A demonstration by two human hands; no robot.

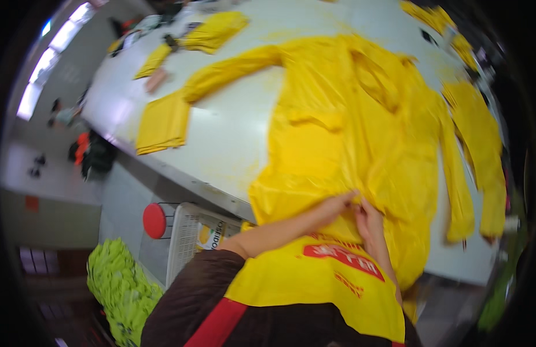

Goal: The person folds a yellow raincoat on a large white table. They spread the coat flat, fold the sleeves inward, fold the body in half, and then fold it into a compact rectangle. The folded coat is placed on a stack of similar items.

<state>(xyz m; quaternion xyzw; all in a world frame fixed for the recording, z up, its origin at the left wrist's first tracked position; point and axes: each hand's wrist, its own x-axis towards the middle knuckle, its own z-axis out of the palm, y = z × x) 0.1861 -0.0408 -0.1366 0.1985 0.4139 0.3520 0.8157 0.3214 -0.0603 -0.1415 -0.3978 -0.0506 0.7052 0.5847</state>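
Observation:
A yellow raincoat lies spread out on the white table, one sleeve stretched to the left and the other hanging down on the right. My left hand and my right hand meet at the coat's front opening near its lower part. Both have their fingers closed in a pinch on the front edge, the fingertips almost touching. Any small fastener between them is too small to make out. The left sleeve's end reaches a folded yellow bundle.
More yellow garments lie at the far left and along the right edge. Below the table's left edge are a red round stool, a white plastic basket and a heap of lime-green cloth. My yellow apron touches the table's near side.

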